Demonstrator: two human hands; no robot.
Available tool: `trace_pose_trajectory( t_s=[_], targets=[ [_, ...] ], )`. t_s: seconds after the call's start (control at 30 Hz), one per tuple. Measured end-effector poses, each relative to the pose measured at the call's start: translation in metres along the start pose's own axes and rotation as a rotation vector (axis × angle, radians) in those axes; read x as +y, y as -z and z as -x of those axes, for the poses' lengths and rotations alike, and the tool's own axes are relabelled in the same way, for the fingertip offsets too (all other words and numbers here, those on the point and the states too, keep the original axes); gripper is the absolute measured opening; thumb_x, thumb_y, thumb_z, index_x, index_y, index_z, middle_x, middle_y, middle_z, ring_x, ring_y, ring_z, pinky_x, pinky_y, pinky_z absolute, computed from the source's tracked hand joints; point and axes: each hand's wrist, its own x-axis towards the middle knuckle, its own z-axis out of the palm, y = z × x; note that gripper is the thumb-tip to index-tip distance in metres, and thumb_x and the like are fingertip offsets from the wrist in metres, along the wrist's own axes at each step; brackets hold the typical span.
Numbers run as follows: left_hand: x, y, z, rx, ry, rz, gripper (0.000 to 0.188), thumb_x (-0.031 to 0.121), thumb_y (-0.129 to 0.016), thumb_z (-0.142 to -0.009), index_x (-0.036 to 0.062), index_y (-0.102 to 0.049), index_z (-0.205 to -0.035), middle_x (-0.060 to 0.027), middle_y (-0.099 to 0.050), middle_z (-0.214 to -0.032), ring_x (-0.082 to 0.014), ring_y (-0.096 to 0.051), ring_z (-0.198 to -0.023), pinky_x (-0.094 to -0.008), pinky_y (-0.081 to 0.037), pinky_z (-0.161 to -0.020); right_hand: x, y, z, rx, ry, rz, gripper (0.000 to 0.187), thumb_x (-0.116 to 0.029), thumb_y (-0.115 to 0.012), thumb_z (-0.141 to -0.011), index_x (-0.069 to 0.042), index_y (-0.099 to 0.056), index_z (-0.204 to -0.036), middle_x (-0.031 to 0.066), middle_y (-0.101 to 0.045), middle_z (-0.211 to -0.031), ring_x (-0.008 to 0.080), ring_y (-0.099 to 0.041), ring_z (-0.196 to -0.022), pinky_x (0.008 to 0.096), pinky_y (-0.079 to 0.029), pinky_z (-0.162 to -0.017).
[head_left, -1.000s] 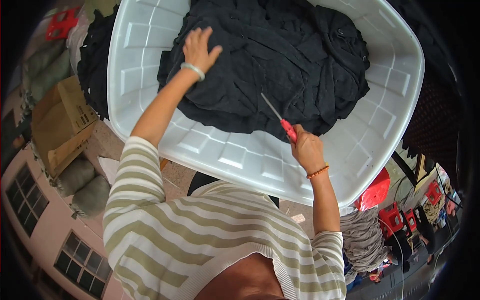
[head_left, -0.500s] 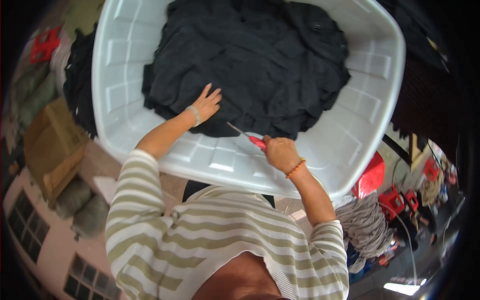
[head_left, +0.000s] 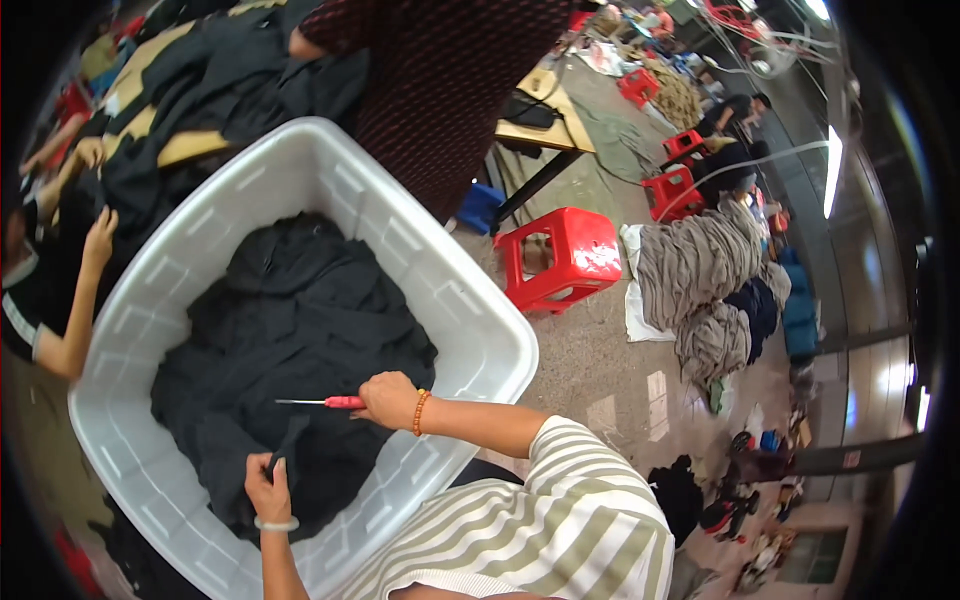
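Observation:
A heap of black cloth (head_left: pixel 310 310) fills the bottom of a large white plastic tub (head_left: pixel 475 335) in front of me. My left hand (head_left: pixel 267 492) is closed with a raised fold of this cloth pinched between thumb and fingers, at the near part of the heap. Above the cloth, my right hand (head_left: pixel 388 400) grips a slim tool by its red handle (head_left: pixel 345 402). Its thin, straight metal shaft (head_left: pixel 298 401) points left, over the heap. The frames do not show the exact shape of its tip.
A person in dark patterned clothing (head_left: pixel 430 90) stands beyond the tub. Another person's hand (head_left: pixel 98 240) is left of its rim. Black garments (head_left: pixel 230 70) lie on a wooden table. A red stool (head_left: pixel 565 255) and grey cloth piles (head_left: pixel 695 260) stand to the right.
My view has swung right, bringing stools and people into sight. My left hand, flat on the cloth before, now pinches a fold. My right hand still holds the tool, now over the heap.

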Motion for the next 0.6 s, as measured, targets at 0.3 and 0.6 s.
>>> trace_pose_trajectory(
  t_s=[0.3, 0.6],
  targets=[
    [0.198, -0.036, 0.011, -0.15, -0.266, 0.488, 0.023, 0.012, -0.065, -0.084, 0.005, -0.043, -0.084, -0.0095, -0.056, -0.085, -0.0138, -0.049, -0.077, -0.0261, -0.04, -0.076, -0.035, 0.073, 0.043, -0.257, 0.277, -0.683, 0.073, -0.044, -0.084, -0.058, -0.001, -0.048, -0.105, 0.02, -0.057, -0.098, 0.0368, -0.058, -0.094, 0.041, -0.046, -0.077],
    [0.236, -0.09, 0.02, -0.342, -0.369, 0.666, 0.028, 0.018, -0.07, -0.084, 0.0057, -0.046, -0.091, -0.0118, -0.057, -0.094, -0.0162, -0.053, -0.082, -0.0275, -0.042, -0.08, -0.029, 0.125, 0.066, 0.288, 0.443, -0.984, 0.033, -0.025, -0.069, -0.077, -0.005, -0.057, -0.1, 0.0118, -0.061, -0.086, 0.0293, -0.063, -0.081, 0.0328, -0.047, -0.073]
  ],
)
